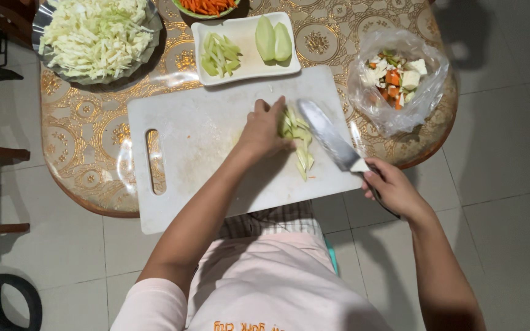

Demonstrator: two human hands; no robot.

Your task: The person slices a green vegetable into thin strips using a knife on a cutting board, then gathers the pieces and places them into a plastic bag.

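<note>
Item: slicing at a white cutting board (203,141), centre of the frame, resting on a round gold-patterned table (87,141).

Left hand (264,130): fingers curled, pressing down on a pale green vegetable piece (288,124) at centre frame. Cut strips (303,158) lie just below and right of it, touching.

Right hand (394,191): lower right, closed round the handle of a broad knife (332,141); the blade runs up and left, its flat just beside the strips and the held piece.

Step in hand, by judgement: cutting the piece into strips, mid-pile. The next stroke calls for the blade squared against the knuckles and the fingertips tucked back.

Also present: white rectangular tray (246,61) above the board, holding finished strips and two peeled halves (273,40); bowl of shredded cabbage (96,37), upper left; carrot sticks (207,6), top edge; clear bag of scraps (397,79), upper right.
</note>
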